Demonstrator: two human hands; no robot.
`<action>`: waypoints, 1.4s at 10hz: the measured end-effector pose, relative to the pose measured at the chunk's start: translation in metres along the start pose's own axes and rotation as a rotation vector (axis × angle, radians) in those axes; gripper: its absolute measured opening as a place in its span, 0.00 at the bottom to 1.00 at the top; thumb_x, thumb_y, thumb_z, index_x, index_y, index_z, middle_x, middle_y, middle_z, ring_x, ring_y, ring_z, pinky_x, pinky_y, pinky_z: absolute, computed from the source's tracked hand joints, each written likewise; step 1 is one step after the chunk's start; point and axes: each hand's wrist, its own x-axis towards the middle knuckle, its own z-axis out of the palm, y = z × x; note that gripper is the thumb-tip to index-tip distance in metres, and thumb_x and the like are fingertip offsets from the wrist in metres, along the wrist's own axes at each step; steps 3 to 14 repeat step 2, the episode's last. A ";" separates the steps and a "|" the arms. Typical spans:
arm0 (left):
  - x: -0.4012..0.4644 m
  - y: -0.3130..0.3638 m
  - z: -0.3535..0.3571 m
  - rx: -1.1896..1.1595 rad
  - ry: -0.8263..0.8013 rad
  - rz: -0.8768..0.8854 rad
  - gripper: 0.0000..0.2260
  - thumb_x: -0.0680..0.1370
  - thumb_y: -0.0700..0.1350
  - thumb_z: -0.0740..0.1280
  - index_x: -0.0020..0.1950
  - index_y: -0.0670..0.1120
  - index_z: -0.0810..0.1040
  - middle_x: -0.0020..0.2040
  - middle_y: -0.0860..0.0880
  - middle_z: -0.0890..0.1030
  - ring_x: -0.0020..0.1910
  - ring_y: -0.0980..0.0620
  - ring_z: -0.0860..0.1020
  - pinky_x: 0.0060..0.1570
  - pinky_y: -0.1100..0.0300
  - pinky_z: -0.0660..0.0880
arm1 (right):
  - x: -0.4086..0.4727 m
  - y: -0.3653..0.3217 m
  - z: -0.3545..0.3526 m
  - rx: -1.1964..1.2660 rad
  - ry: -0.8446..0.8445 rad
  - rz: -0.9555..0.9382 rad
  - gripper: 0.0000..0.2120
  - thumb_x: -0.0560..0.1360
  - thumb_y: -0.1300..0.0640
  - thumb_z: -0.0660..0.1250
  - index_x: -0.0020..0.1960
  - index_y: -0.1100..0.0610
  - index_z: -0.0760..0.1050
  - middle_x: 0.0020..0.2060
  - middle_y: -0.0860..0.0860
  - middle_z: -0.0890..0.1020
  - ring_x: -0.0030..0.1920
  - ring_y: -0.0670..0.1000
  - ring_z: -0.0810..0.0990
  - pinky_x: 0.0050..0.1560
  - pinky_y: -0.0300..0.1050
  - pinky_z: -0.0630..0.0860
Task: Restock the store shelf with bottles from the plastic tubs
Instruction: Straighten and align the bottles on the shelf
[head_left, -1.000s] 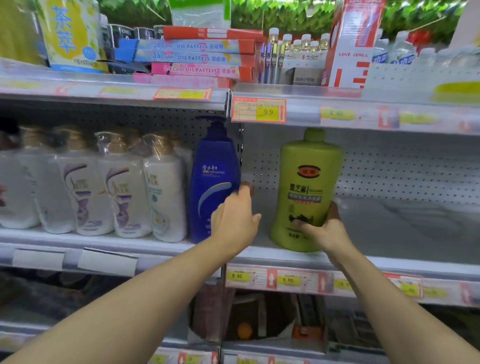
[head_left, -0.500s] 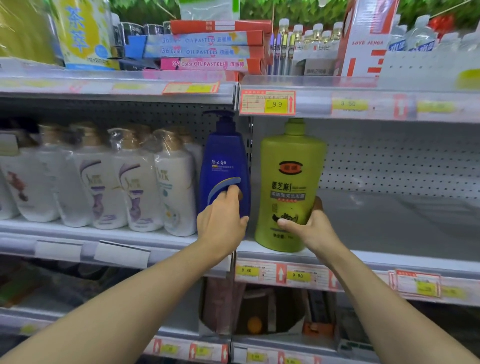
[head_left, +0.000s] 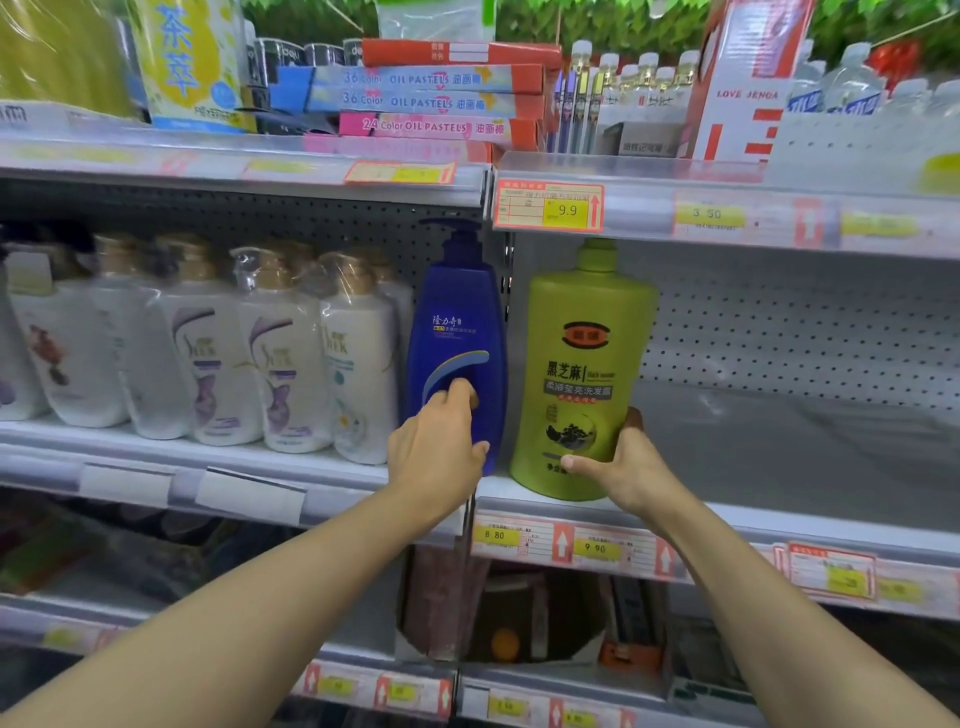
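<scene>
The green bottle (head_left: 584, 364) is stood upright at the near edge of the middle shelf (head_left: 779, 514), at the left end of the right bay, just right of the upright divider. It is gripped low on its body by the right hand (head_left: 621, 470): the thumb is laid across the front of the label and the fingers are curled round the far right side, only their tips being visible. Whether the base is fully seated on the shelf board cannot be told, as the base edge is partly covered by the hand.

The blue pump bottle (head_left: 457, 353) is stood upright at the right end of the left bay, just beside the green bottle, with the divider between them. It is held by the left hand (head_left: 439, 449): the fingers are curled against the front face and the thumb is pressed to the lower right edge.

Progress is judged as partial. Two bottles are placed or nearly placed. The right bay beyond the green bottle is bare and is still to be filled. Release of both bottles is judged to be the next step.

The left bay is occupied by a row of white wrapped bottles (head_left: 218, 353). The plastic tubs are not in view, so their contents cannot be told.
</scene>
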 end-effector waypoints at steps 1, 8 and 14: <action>-0.005 -0.006 -0.001 0.023 -0.018 -0.027 0.16 0.76 0.47 0.68 0.62 0.50 0.67 0.56 0.52 0.76 0.53 0.49 0.77 0.46 0.55 0.74 | -0.001 0.003 0.003 -0.056 0.012 0.054 0.26 0.70 0.57 0.75 0.59 0.56 0.62 0.59 0.53 0.75 0.60 0.55 0.74 0.62 0.52 0.73; -0.010 -0.015 -0.006 0.048 -0.019 -0.031 0.17 0.77 0.47 0.67 0.63 0.49 0.66 0.58 0.51 0.76 0.54 0.49 0.77 0.45 0.56 0.72 | -0.012 -0.003 0.005 -0.129 0.160 0.036 0.34 0.68 0.56 0.76 0.65 0.58 0.59 0.64 0.56 0.70 0.64 0.58 0.71 0.65 0.57 0.71; -0.010 -0.015 -0.006 0.048 -0.019 -0.031 0.17 0.77 0.47 0.67 0.63 0.49 0.66 0.58 0.51 0.76 0.54 0.49 0.77 0.45 0.56 0.72 | -0.012 -0.003 0.005 -0.129 0.160 0.036 0.34 0.68 0.56 0.76 0.65 0.58 0.59 0.64 0.56 0.70 0.64 0.58 0.71 0.65 0.57 0.71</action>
